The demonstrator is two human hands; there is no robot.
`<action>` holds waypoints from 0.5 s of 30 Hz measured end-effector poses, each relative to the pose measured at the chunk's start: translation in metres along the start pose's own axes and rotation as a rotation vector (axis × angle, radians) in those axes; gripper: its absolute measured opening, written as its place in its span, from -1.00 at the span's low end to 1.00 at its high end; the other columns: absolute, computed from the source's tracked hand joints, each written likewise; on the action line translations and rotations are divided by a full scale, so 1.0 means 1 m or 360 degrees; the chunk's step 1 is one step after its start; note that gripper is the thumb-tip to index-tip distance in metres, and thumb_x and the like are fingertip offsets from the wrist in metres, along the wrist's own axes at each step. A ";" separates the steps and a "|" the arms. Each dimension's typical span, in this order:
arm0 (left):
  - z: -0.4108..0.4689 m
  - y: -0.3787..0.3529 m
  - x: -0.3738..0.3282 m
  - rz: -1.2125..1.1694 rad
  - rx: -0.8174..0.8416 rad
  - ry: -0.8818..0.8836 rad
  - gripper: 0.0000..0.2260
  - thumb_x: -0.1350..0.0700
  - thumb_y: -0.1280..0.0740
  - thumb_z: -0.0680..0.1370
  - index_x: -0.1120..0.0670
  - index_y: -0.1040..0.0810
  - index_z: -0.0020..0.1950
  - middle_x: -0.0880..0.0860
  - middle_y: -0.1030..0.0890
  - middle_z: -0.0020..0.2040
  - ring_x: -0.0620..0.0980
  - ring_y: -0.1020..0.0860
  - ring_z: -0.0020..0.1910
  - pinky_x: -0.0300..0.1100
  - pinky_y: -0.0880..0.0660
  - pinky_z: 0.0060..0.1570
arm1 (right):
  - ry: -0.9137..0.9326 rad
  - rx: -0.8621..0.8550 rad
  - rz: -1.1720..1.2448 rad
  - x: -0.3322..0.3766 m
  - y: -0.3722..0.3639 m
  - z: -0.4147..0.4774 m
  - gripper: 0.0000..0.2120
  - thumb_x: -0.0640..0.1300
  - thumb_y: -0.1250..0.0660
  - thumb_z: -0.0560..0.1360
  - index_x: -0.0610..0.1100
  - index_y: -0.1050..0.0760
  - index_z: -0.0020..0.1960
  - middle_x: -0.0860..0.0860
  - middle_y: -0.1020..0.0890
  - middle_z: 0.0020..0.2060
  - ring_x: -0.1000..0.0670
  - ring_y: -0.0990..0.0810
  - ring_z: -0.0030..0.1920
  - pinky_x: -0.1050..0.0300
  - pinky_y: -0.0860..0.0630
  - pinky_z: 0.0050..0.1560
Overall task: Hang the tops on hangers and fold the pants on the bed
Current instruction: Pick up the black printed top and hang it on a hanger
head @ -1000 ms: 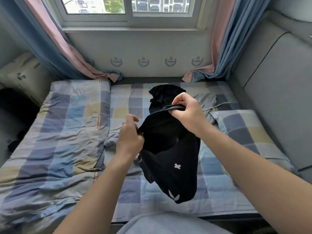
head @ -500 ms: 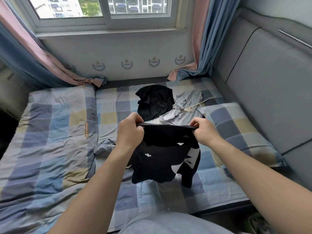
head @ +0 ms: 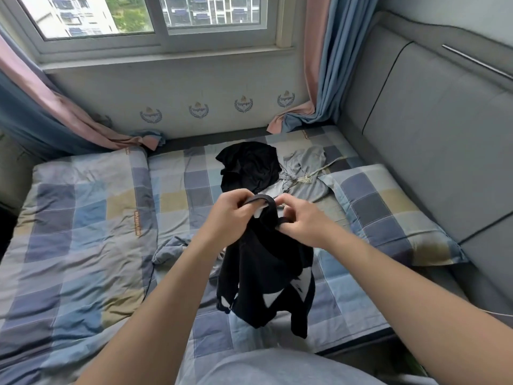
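A checked pillow (head: 388,215) lies beside the grey padded headboard (head: 433,120), and pink-and-blue curtains (head: 324,65) flank the window (head: 155,20).

1 head view (wide-angle) looks down over the bed (head: 177,190).

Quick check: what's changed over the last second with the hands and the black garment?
The left hand and right hand, spread wide half a second ago, have closed together, bunching the band of the black garment; it hangs narrower. Both still grip it. The crumpled black piece and grey drawstring garment on the bed have not moved.
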State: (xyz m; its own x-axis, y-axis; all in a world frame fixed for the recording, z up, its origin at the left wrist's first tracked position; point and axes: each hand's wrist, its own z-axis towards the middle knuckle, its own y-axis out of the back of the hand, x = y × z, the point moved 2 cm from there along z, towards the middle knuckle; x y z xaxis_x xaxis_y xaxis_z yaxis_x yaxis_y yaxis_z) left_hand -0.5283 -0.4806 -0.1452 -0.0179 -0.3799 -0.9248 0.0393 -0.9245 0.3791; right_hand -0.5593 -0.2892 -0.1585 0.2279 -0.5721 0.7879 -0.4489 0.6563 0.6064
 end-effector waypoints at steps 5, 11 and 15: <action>0.005 0.017 0.008 0.0127 0.0141 -0.0055 -0.88 0.20 -0.44 0.54 0.01 -0.64 -0.16 -0.01 -0.59 -0.30 -0.08 -0.48 -0.33 -0.12 -0.40 -0.28 | 0.0003 -0.0277 0.0174 -0.008 -0.011 -0.006 -0.82 -0.22 -0.30 0.51 0.05 -0.54 -0.12 0.01 -0.61 -0.32 0.05 -0.51 -0.35 0.14 -0.48 -0.28; 0.008 0.029 0.045 0.0628 -0.0119 -0.0026 -0.67 0.47 -0.26 0.43 0.03 -0.54 -0.09 -0.06 -0.44 -0.11 -0.14 -0.45 -0.13 -0.46 -0.33 -0.17 | -0.0269 -0.0691 0.0760 -0.025 0.011 -0.030 -0.76 -0.26 -0.26 0.59 0.00 -0.53 -0.18 0.10 -0.59 -0.35 0.14 -0.50 -0.33 0.22 -0.43 -0.26; 0.019 0.017 0.069 0.0932 0.0064 0.0084 -0.67 0.45 -0.25 0.42 0.06 -0.58 -0.01 -0.01 -0.45 -0.04 0.05 -0.47 -0.03 -0.19 -0.40 -0.08 | -0.0415 -0.0813 0.0788 -0.027 0.029 -0.057 -0.88 -0.18 -0.34 0.45 0.02 -0.56 -0.21 0.04 -0.58 -0.34 0.06 -0.53 -0.29 0.09 -0.44 -0.23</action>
State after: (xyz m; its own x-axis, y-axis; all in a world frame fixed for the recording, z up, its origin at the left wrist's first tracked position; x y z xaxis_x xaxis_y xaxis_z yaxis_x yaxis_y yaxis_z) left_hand -0.5483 -0.5231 -0.2019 0.0454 -0.8265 -0.5611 -0.0102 -0.5620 0.8271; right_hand -0.5291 -0.2269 -0.1562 -0.1361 -0.2077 0.9687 0.0251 0.9767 0.2129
